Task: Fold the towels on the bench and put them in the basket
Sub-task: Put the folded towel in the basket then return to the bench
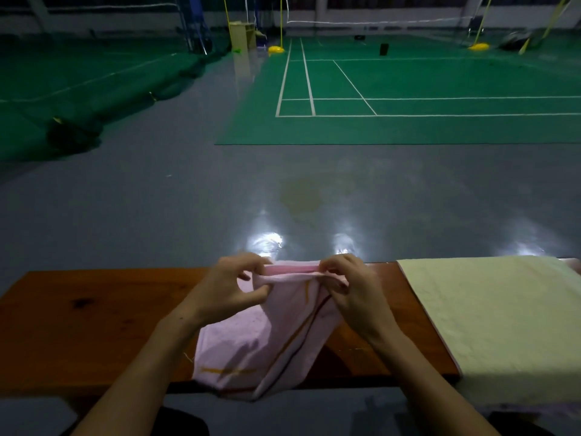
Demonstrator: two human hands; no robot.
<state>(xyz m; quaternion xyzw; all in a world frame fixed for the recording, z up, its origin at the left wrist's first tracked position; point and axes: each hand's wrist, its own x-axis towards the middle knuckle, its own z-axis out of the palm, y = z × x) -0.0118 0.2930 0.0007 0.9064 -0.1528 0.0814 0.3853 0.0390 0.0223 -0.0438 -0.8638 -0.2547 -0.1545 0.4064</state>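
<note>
In the head view our left hand [226, 287] and right hand [349, 287] each pinch the far edge of the pink towel [251, 344], fingers curled tight on the cloth, while its near end droops off the wooden surface [94, 325]. We should match the corners squarely before laying the fold down, clear of the yellow towel [490, 316] spread at the right; no basket shows.

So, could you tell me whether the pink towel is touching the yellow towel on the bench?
Apart. The head view shows bare wooden bench between the pink towel and the yellow towel.
</note>
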